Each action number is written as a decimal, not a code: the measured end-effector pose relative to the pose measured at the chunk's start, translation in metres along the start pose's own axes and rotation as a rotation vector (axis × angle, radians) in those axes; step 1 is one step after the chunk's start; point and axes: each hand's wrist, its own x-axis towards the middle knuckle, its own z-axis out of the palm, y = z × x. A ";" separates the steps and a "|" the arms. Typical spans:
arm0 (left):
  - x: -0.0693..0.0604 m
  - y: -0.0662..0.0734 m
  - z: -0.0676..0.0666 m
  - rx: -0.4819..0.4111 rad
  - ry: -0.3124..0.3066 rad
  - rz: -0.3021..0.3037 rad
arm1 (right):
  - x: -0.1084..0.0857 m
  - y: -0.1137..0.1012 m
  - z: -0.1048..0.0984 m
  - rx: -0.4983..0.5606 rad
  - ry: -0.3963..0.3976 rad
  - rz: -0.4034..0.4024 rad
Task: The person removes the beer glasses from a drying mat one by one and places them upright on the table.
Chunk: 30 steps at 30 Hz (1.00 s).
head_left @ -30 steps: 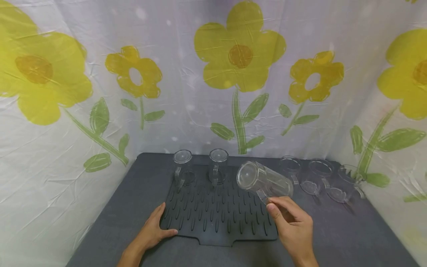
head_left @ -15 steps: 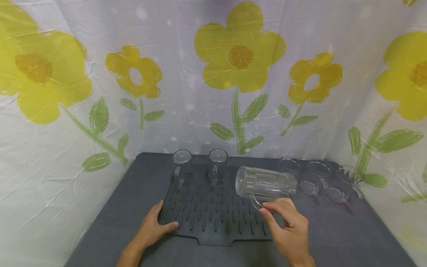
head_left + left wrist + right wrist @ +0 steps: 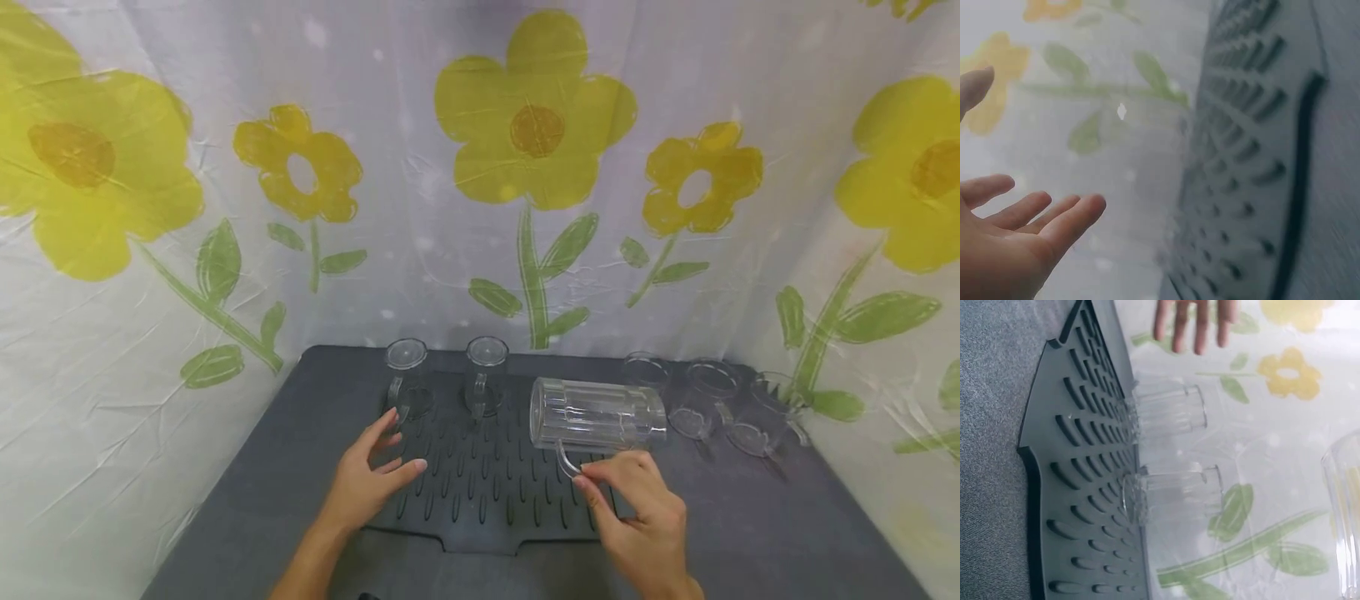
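In head view only, the right hand (image 3: 645, 518) pinches a mug handle (image 3: 564, 462); the left hand (image 3: 364, 482) is spread, empty.

Six mugs: one held mug (image 3: 597, 414), two inverted mugs (image 3: 407, 357) on one mat (image 3: 491, 508), three standing mugs (image 3: 708, 400) on one bench (image 3: 765, 533). Two hands: one left hand (image 3: 362, 487), one right hand (image 3: 641, 510). Five yellow flowers (image 3: 536, 131), plus part of a sixth.

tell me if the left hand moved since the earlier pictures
Yes: in the head view, the left hand has shifted rightward and forward from the left edge of the drying mat.
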 end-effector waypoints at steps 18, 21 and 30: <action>0.019 0.069 0.051 -0.260 -0.244 0.152 | 0.007 -0.019 0.010 -0.011 -0.002 -0.071; 0.022 0.073 0.059 -0.261 -0.282 0.171 | 0.007 -0.022 0.011 -0.015 -0.009 -0.091; 0.025 0.080 0.073 -0.272 -0.347 0.160 | 0.016 -0.034 0.016 0.036 -0.021 -0.137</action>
